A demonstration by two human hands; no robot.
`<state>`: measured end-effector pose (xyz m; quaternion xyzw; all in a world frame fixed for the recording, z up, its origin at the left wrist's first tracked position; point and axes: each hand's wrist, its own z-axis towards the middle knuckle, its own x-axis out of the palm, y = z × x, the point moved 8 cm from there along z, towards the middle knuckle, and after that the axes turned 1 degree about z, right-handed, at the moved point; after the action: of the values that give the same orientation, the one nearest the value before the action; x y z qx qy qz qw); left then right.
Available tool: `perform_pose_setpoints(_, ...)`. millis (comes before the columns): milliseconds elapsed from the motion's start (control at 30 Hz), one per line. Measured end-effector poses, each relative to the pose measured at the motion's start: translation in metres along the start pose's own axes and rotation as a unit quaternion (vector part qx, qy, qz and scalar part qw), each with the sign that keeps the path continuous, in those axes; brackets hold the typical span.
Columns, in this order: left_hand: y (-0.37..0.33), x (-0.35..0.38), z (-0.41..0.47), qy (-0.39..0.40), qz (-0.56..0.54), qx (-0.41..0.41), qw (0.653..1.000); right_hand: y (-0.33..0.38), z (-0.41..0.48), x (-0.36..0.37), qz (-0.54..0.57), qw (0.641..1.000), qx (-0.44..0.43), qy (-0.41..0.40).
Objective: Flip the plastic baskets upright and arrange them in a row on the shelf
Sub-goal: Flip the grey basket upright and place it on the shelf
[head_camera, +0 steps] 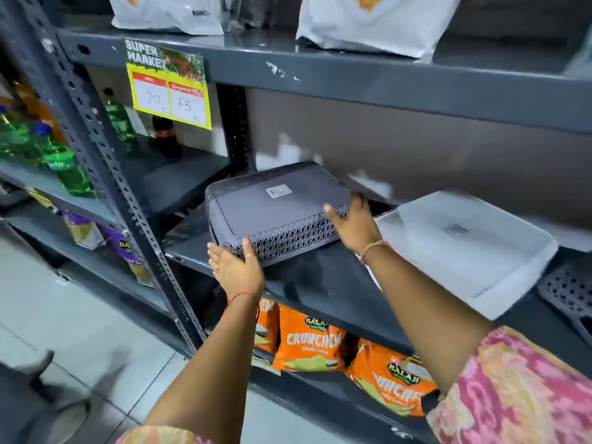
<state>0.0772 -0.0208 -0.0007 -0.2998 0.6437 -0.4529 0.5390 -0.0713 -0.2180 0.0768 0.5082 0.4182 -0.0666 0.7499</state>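
A dark grey plastic basket (pixel 272 206) lies upside down on the grey metal shelf (pixel 320 283), its flat bottom with a white label facing up. My left hand (pixel 235 269) is at its near left corner, fingers spread, touching or almost touching the latticed wall. On the basket's right end rests my right hand (pixel 354 224), fingers apart. A white basket (pixel 464 248) lies upside down to the right, tilted over the shelf's front edge. Part of another dark basket (pixel 567 290) shows at the far right.
Orange crisp bags (pixel 307 341) fill the shelf below. White bags (pixel 368 20) stand on the shelf above, with a yellow price sign (pixel 169 91) on its edge. Green bottles (pixel 61 161) stand on the left rack behind a perforated upright post (pixel 128 200). Tiled floor lies at lower left.
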Motion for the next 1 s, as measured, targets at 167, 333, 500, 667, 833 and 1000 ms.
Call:
perform_pose_setpoints(167,-0.001,0.011,0.018,-0.023,-0.005,-0.018,1.0,-0.012,0.056,-0.005,-0.075,0.994,0.077,0.018)
perform_pose_setpoints(333,0.006,0.01,0.041,-0.033,-0.014,-0.026,0.999,-0.036,0.092,-0.014,-0.086,0.985,0.142,0.041)
perform_pose_setpoints(500,0.009,0.014,0.066,0.007,-0.053,-0.021,0.998,-0.049,0.109,0.022,-0.023,0.971,0.17,0.167)
perform_pose_setpoints(667,-0.004,-0.011,0.065,-0.049,-0.109,-0.017,0.993,-0.041,0.105,0.012,0.065,0.985,0.146,0.069)
perform_pose_setpoints(833,-0.051,-0.064,0.089,-0.188,-0.169,0.021,0.967,-0.017,0.093,-0.027,0.314,0.935,0.049,-0.156)
perform_pose_setpoints(1000,-0.092,-0.093,0.121,-0.212,-0.33,0.048,0.919,0.011,0.091,-0.052,0.394,0.898,0.03,-0.193)
